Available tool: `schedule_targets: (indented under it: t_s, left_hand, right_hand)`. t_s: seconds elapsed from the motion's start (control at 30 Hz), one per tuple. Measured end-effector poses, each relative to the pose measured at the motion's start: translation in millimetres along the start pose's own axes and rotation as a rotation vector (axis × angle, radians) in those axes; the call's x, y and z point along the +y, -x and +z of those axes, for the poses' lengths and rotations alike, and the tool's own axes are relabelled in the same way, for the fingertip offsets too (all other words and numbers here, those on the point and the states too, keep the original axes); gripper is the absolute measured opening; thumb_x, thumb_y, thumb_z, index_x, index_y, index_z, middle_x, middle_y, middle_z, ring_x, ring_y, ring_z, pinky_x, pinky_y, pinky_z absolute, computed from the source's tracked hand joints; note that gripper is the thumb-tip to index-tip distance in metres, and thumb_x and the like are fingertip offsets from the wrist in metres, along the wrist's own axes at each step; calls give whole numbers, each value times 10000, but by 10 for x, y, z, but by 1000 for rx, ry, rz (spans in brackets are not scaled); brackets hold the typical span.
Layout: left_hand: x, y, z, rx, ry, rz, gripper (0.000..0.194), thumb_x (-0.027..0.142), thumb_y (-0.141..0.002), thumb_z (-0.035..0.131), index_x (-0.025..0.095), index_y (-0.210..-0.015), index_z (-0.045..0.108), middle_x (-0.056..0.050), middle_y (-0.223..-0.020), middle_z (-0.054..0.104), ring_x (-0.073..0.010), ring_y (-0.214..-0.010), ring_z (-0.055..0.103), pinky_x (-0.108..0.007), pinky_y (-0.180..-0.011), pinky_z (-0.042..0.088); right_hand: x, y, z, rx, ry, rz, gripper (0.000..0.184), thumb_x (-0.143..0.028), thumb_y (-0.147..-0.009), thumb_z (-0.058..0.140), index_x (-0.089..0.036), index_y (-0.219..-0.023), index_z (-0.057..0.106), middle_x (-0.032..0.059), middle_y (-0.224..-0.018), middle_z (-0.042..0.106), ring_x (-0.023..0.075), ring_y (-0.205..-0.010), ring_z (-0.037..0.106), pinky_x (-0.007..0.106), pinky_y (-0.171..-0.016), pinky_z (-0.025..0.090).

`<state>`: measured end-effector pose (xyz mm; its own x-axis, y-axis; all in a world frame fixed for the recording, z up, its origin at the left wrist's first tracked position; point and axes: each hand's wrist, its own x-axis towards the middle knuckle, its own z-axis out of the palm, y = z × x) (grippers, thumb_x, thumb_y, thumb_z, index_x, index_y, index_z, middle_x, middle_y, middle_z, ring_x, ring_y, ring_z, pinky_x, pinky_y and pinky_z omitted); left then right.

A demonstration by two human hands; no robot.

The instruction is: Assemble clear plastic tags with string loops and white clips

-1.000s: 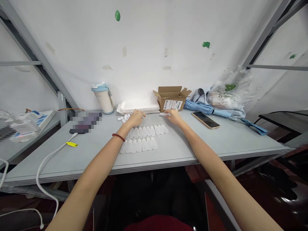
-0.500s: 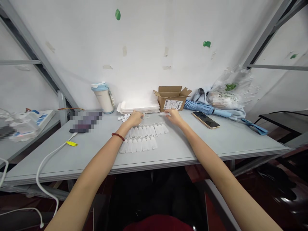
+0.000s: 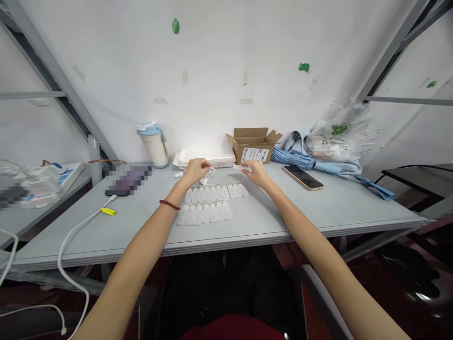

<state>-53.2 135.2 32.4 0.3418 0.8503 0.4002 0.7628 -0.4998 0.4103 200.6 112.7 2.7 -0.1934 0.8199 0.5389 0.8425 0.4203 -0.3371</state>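
My left hand (image 3: 196, 171) is closed in a pinch above the back of the desk, with a thin white string loop (image 3: 212, 171) hanging at its fingertips. My right hand (image 3: 255, 173) pinches a small translucent white tag (image 3: 238, 166) in front of the cardboard box. Between and nearer to me lie two rows of similar tags with strings, a back row (image 3: 215, 192) and a front row (image 3: 205, 214). Beside my left hand, small white pieces (image 3: 179, 174) are scattered, partly hidden by it.
Behind the hands stand a flat white stack (image 3: 222, 158) and an open cardboard box (image 3: 251, 141). A tumbler (image 3: 155, 146) and a charging phone (image 3: 129, 181) are at left. Another phone (image 3: 302, 177), a blue umbrella (image 3: 325, 166) and a plastic bag (image 3: 336, 134) lie at right.
My left hand has shifted slightly left and up, and the string at its fingertips shows more clearly. My right hand stays almost in place with the tag.
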Motion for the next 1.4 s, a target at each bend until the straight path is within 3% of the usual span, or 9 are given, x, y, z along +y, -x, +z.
schedule_targets:
  t_s: [0.13, 0.27, 0.4, 0.47, 0.53, 0.67, 0.8, 1.13, 1.4]
  left_hand:
    - [102, 65, -15, 67, 148, 0, 205, 129, -706, 563, 138, -844, 714, -52, -827, 730, -177, -762, 649, -270, -739, 502]
    - [148, 81, 39, 58, 249, -93, 252, 100, -686, 570, 141, -881, 724, -44, -791, 727, -179, -768, 655, -290, -779, 497]
    - [129, 81, 52, 47, 289, -172, 179, 51, -643, 593, 123, -735, 728, -65, -705, 718, -220, -785, 670, -327, -799, 494]
    - [135, 85, 42, 52, 317, -201, 163, 72, -666, 610, 107, -774, 726, -72, -687, 714, -224, -758, 676, -337, -771, 509]
    - [168, 94, 38, 58, 492, -250, 157, 114, -698, 638, 96, -833, 717, -71, -700, 716, -205, -729, 681, -333, -759, 527]
    - [285, 127, 74, 24, 1124, -353, 95, 112, -674, 727, 78, -757, 699, -71, -712, 714, -161, -728, 685, -325, -873, 528]
    - [367, 153, 113, -49, 1370, -378, 34, 59, -696, 718, 57, -723, 699, -90, -754, 718, -151, -764, 690, -301, -939, 510]
    - [382, 137, 101, -51, 1489, -442, 97, -35, -747, 636, 44, -745, 693, -81, -744, 707, -139, -764, 697, -259, -938, 502]
    - [379, 186, 90, -168, 1296, -360, 67, 118, -702, 750, 84, -697, 693, -63, -752, 698, -145, -763, 678, -326, -964, 487]
  right_hand:
    - [-161, 52, -19, 1, -52, -61, 239, -121, -796, 604, -140, -1024, 674, 105, -1012, 712, 239, -960, 640, 358, -863, 465]
    - [-235, 83, -10, -2, -66, -93, 236, -124, -796, 607, -142, -1022, 673, 109, -1008, 710, 240, -961, 638, 370, -868, 469]
    - [-216, 87, 6, -13, -99, -67, 230, -106, -778, 605, -135, -993, 680, 116, -998, 710, 242, -944, 637, 381, -860, 473]
    - [-206, 83, 5, -11, -173, -26, 216, -118, -769, 609, -138, -971, 684, 107, -984, 713, 233, -923, 639, 376, -843, 480]
    - [-212, 79, 0, -10, -298, 31, 194, -153, -762, 618, -157, -944, 687, 88, -973, 717, 220, -901, 643, 357, -799, 493]
    - [-272, 85, -7, -46, -621, 136, 192, -224, -735, 648, -155, -912, 679, 85, -964, 713, 203, -873, 648, 331, -760, 501]
    - [-345, 113, -8, -105, -883, 202, 229, -269, -681, 698, -154, -875, 664, 67, -890, 710, 189, -822, 655, 343, -789, 499]
    - [-402, 139, -44, -194, -1037, 230, 260, -288, -659, 726, -159, -874, 658, 33, -835, 692, 171, -774, 662, 340, -793, 493]
    - [-404, 142, -49, -213, -1040, 206, 266, -287, -680, 710, -159, -908, 656, 34, -841, 702, 174, -786, 670, 345, -807, 493]
